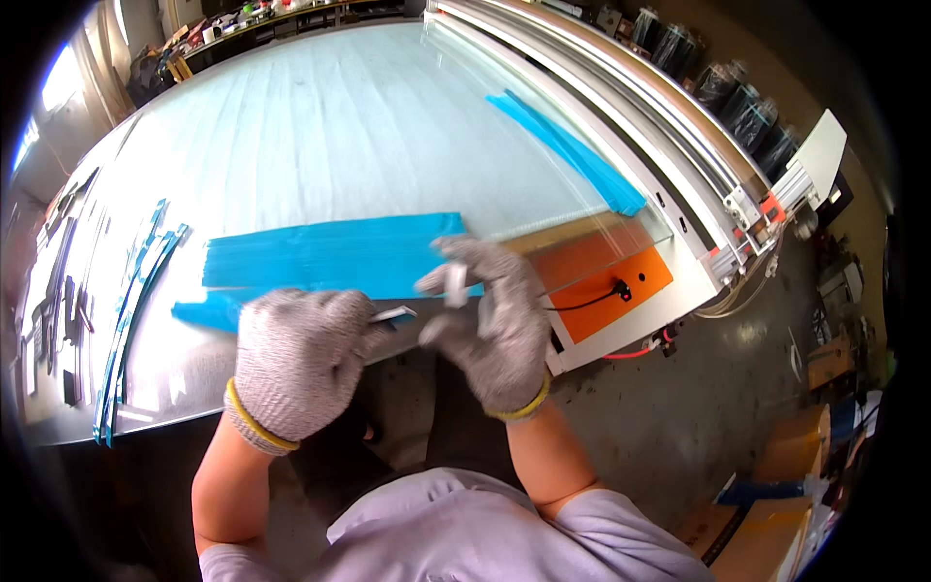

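Both forearms rise from a pale lilac shirt [456, 529] into grey knitted gloves with yellow cuffs. Left hand [296, 359] is curled shut, its fingers clamped on a thin narrow strip of clear glass with a blue edge [393, 314] that pokes out rightward from the fist. Right hand [495, 325] pinches a small whitish piece [454, 283] between thumb and fingertips (what it is, I cannot tell). Just beyond the fingers lies a bright blue film-covered sheet [330, 254] on the large pale cutting table [320, 126].
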The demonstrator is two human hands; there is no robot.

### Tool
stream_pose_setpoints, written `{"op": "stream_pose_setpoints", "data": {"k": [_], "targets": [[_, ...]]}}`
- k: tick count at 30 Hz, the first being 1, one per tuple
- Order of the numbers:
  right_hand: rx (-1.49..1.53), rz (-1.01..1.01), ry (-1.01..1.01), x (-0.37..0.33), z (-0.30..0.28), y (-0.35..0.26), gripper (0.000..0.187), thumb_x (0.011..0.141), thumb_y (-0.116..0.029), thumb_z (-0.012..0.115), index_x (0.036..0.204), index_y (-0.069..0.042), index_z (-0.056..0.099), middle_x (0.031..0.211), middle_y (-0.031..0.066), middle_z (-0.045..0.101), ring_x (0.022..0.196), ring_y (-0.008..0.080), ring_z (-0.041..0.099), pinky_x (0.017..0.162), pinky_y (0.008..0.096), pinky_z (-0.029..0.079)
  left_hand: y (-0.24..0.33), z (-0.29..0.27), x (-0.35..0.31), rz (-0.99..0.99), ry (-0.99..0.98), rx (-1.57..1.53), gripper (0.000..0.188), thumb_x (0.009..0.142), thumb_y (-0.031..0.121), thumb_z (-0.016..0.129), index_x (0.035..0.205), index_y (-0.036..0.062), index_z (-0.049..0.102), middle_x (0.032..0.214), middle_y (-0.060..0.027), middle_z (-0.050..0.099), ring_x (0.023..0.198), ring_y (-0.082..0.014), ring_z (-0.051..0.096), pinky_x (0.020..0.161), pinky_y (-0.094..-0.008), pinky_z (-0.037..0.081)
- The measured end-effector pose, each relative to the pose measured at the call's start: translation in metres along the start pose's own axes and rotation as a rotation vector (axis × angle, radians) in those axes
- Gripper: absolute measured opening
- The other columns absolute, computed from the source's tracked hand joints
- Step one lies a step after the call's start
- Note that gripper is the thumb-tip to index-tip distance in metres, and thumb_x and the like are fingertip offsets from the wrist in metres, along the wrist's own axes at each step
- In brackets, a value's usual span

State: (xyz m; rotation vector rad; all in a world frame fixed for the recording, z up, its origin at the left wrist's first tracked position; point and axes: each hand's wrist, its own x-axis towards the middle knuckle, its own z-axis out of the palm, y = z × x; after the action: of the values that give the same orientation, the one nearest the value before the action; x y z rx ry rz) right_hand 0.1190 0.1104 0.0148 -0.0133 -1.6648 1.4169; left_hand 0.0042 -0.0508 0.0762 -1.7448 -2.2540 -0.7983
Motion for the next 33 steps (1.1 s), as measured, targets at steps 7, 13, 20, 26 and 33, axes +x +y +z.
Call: {"op": "stream_pose_setpoints", "data": {"k": [7, 13, 20, 26, 33], "targets": [[-0.031, -0.134, -0.071, -0.014, 0.0, 0.009, 0.043, 0.083, 0.014, 0.073, 0.122, -0.001, 0.061, 0.122, 0.013, 0.065, 0.101, 0.0173, 0.067, 0.089, 0.0282, 0.055, -0.009, 0.019, -0.004, 0.066, -0.091, 0.083, 0.012, 0.086, 0.018, 0.07, 0.09, 0.0087, 0.063, 0.08, -0.0111, 0.066, 0.075, -0.0336, 0.065, 0.071, -0.0456, 0.049], [-0.159, -0.286, 0.044, -0.033, -0.04, 0.028, 0.038, 0.081, 0.016, 0.074, 0.112, -0.002, 0.065, 0.095, 0.0107, 0.072, 0.107, 0.0223, 0.062, 0.087, 0.0317, 0.053, -0.042, 0.035, -0.034, 0.046, -0.064, 0.135, 0.01, 0.084, 0.016, 0.07, 0.089, 0.0095, 0.063, 0.078, -0.0103, 0.065, 0.073, -0.0324, 0.064, 0.07, -0.0437, 0.049], [-0.297, -0.278, 0.09, -0.062, -0.07, 0.022, 0.048, 0.075, 0.02, 0.073, 0.115, -0.004, 0.063, 0.103, 0.0193, 0.071, 0.102, 0.0234, 0.063, 0.084, 0.0315, 0.054, -0.042, 0.037, -0.062, 0.116, 0.113, 0.348, 0.022, 0.07, 0.01, 0.068, 0.091, 0.011, 0.066, 0.08, -0.0051, 0.063, 0.073, -0.0263, 0.062, 0.071, -0.0422, 0.048], [-0.318, -0.21, 0.108, -0.074, -0.082, 0.02, 0.053, 0.074, 0.019, 0.07, 0.118, -0.008, 0.057, 0.09, 0.0139, 0.073, 0.116, 0.0323, 0.06, 0.097, 0.0412, 0.052, -0.045, 0.03, -0.079, 0.136, 0.184, 0.444, 0.023, 0.075, 0.018, 0.069, 0.096, 0.0104, 0.068, 0.085, -0.0049, 0.064, 0.074, -0.0251, 0.063, 0.07, -0.0424, 0.049], [-0.275, -0.235, 0.178, -0.063, -0.082, 0.029, 0.049, 0.075, 0.02, 0.068, 0.115, -0.006, 0.059, 0.091, 0.0142, 0.074, 0.122, 0.0336, 0.057, 0.102, 0.0447, 0.048, -0.051, 0.029, -0.087, 0.042, 0.114, 0.368, 0.018, 0.073, 0.016, 0.072, 0.09, 0.0122, 0.067, 0.081, -0.0052, 0.065, 0.074, -0.0268, 0.063, 0.073, -0.0438, 0.048]]}}
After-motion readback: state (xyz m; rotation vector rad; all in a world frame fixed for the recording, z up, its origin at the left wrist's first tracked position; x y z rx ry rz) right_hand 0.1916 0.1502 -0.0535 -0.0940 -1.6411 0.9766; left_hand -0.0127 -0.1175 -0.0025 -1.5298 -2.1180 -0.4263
